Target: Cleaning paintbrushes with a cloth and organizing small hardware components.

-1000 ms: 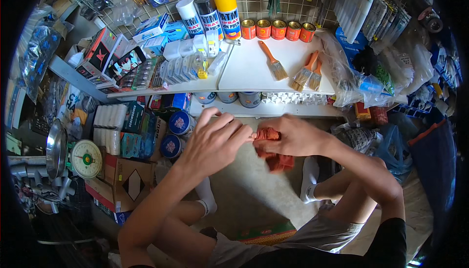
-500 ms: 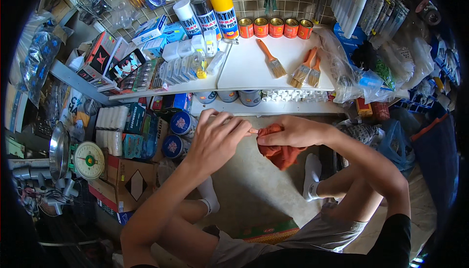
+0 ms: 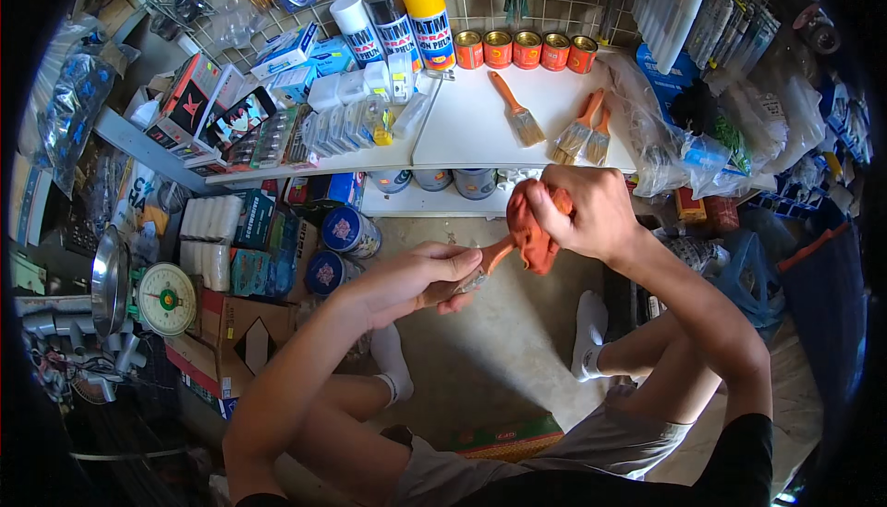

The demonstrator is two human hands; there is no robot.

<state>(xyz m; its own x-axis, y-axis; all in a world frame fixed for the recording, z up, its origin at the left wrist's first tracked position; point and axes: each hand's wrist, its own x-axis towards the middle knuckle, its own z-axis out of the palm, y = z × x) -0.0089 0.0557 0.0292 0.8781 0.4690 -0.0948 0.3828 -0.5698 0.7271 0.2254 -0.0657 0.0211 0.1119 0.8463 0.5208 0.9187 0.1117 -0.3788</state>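
Over the floor, in front of the white shelf, my left hand is closed on a paintbrush near its metal band. Most of its bristle end is hidden by the fingers. The orange handle points up and right, into a crumpled red-orange cloth. Gripping that cloth, my right hand has it bunched at the handle's end. On the shelf beyond lie one paintbrush by itself and two more paintbrushes side by side, partly overlapping.
Several small red tins and three spray cans line the shelf's back. A phone leans among boxes at left. Below it stand a dial scale, a cardboard box and blue-lidded tubs. Plastic bags crowd the right.
My right hand and the cloth have moved up and slightly right. My left hand has turned and lowered, and more of the brush handle now shows between the hands.
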